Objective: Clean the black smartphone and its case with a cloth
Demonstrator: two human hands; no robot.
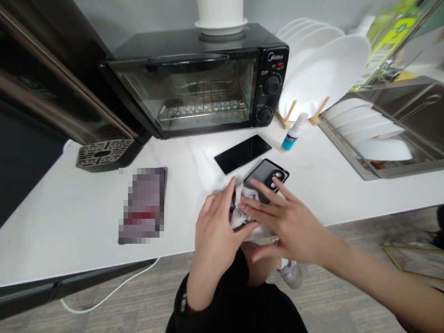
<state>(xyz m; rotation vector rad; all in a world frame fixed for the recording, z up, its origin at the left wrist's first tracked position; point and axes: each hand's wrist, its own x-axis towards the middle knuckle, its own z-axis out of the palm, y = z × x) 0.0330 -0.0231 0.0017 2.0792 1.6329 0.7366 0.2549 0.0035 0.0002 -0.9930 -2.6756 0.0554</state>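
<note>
Nearest the counter's front edge (104,261), both hands were busy over a white cloth (239,217) and a black phone case (265,178). The left hand (213,231) had its fingers closed on the bunched cloth, gripping it from the left side, while the right hand (287,219) lay with fingers spread and released, flat across the cloth and the near end of the case, holding nothing. The case lay on the counter close to the front edge, its camera cutout turned to the far right. To my eye this was the wiping step, cloth pressed onto the case; the next move would call for the flat hand to pin the case while the cloth rubbed over it (lightly, as the edge was near and the case could slide off). Just beyond the case a dark phone (243,153) lay face up, near but apart from it, and a small spray bottle (293,133) stood to its right. Another phone (144,206) lay well apart to the left, with bare counter between. Farther back stood a toaster oven (197,81), white plates (322,69) in a rack, and a sink (409,115) on the right, so open room lay mostly to the left.
</note>
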